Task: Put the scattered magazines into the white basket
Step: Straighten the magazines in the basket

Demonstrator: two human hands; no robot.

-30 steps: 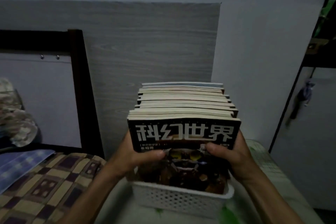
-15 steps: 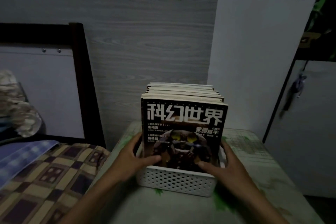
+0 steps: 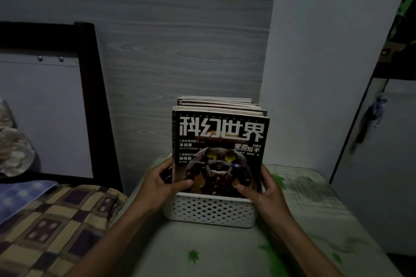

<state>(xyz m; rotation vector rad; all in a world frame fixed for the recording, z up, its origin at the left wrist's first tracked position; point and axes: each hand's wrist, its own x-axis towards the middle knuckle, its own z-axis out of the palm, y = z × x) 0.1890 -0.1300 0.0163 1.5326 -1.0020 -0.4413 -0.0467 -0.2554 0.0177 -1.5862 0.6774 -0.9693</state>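
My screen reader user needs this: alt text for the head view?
Two hands, left and right, hold a row of magazines standing upright in a white basket. The basket sits on a pale, green-patterned surface beside a checked bedspread, in a dim room.

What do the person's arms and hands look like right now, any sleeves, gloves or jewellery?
Both forearms are bare as far as the frame shows, with no sleeve in view. The left hand and the right hand wear no gloves. No watch, ring or bracelet shows, though the dim light could hide small things.
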